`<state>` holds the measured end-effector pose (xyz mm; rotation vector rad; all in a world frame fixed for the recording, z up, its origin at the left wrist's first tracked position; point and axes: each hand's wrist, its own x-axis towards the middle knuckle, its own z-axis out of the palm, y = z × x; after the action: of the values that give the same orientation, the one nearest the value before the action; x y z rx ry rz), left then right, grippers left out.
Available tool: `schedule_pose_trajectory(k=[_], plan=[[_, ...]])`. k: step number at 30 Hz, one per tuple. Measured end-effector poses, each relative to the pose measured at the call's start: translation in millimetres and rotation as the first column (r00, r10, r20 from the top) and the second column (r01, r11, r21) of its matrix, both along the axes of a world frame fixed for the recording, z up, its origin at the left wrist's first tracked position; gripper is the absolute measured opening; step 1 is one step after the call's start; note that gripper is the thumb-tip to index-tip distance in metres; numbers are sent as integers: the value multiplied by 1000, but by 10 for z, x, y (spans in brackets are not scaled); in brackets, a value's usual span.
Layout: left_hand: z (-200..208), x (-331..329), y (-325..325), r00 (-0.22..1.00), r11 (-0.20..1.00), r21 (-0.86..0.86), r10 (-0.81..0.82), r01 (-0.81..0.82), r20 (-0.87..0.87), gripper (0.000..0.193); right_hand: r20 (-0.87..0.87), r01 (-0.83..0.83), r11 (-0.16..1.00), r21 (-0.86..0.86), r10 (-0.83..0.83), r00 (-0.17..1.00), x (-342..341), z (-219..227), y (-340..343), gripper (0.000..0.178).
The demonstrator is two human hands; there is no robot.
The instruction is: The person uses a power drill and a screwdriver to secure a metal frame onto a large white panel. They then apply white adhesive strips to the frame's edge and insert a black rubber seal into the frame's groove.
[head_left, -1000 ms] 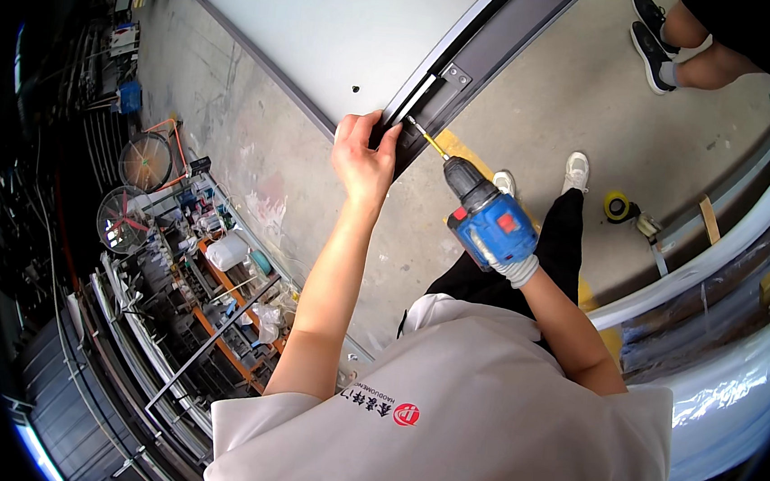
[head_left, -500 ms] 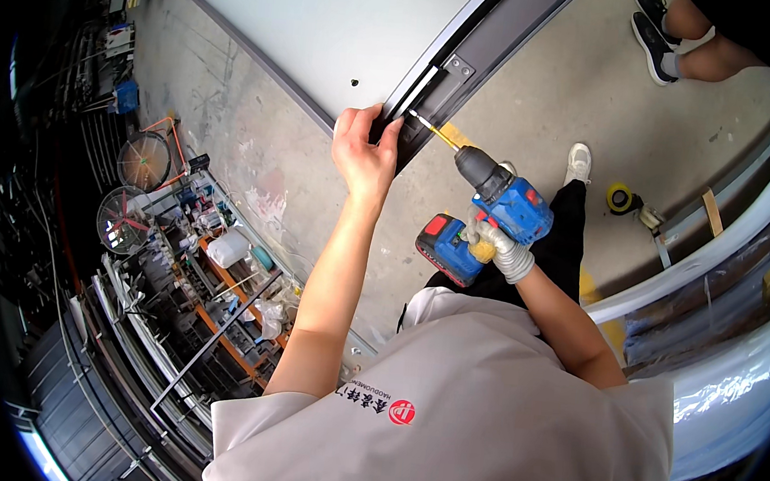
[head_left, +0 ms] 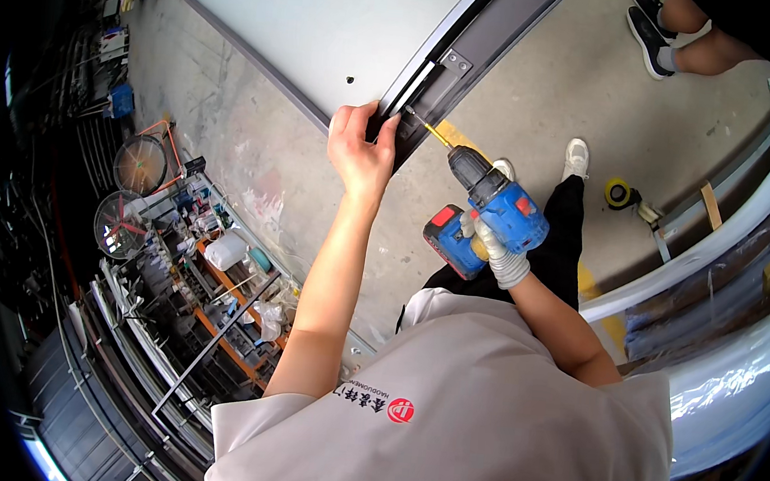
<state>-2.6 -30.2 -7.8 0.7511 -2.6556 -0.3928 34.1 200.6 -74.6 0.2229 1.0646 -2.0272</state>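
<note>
Cordless drill, blue & black, is over the floor, just in front of the person's legs, pointing up & left. R hand, in a pale glove, has its fingers wrapped right round the handle. Long yellow-shanked bit reaches the door frame, tip down by the channel near the corner; can't tell if it's touching. L hand, bare, is at that same corner: thumb & fingers bent, small gap btwn, set about the frame's edge; can't tell if they're pinching. Bit tip's just beside the thumb. Metal plate sits further up the channel; pale panel fills the frame, w/ a dark hole near the L hand. Yellow tape roll on the floor to the right, co-worker's dark shoes upper right, cluttered rack w/ a white jug over left.
</note>
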Motion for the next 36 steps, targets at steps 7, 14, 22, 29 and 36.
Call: schedule_pose_trajectory(k=[7,14,22,29,36], plan=[[-83,47,-42,997,999,-15,-51,50,-56,28,283,139,978,-154,-91,955,84,11,-109,29],[-189,65,-84,986,996,16,-87,90,-146,28,317,81,957,-279,12,948,414,-11,-305,16],[-225,55,-151,973,987,-56,-157,149,-168,26,201,78,971,-225,-32,979,310,-169,-294,19],[-203,78,-172,973,986,-64,-161,152,-166,26,268,41,984,-172,7,963,139,-363,-74,47],[-216,97,-151,979,995,-38,-100,95,-176,30,-218,-92,945,315,167,962,50,-276,85,35]])
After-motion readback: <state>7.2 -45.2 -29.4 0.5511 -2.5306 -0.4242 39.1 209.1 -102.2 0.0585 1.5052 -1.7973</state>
